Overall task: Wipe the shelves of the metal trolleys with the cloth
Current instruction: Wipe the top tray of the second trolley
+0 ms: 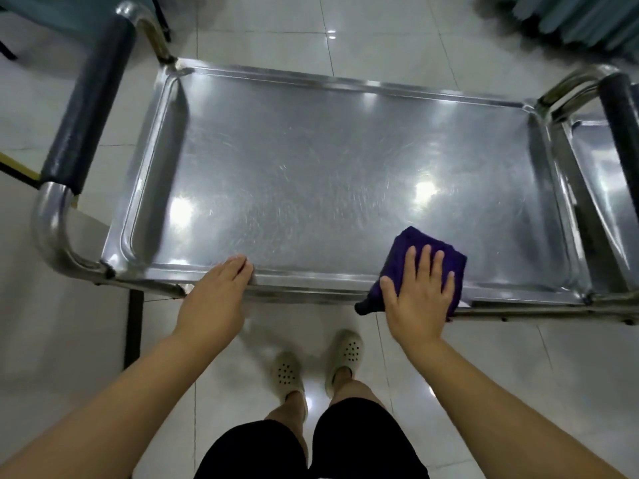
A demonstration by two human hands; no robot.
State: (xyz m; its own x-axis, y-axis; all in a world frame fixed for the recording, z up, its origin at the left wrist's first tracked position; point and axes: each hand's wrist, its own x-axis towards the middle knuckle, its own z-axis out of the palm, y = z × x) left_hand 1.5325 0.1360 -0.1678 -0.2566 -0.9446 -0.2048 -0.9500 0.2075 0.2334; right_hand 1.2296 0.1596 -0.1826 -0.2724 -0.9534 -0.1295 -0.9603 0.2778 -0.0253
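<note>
Flat right hand (416, 292) presses folded purple cloth (427, 248), five o'clock of shiny steel trolley shelf (311, 160), flat left hand (221, 290) touches near rim (311, 283)

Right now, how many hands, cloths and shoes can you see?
Hands: 2 (left hand, right hand)
Purple cloth: 1
Shoes: 2 (left shoe, right shoe)
Total: 5

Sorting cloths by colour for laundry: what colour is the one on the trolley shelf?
Dark purple cloth, plain, seen in the head view under the right hand.
</note>
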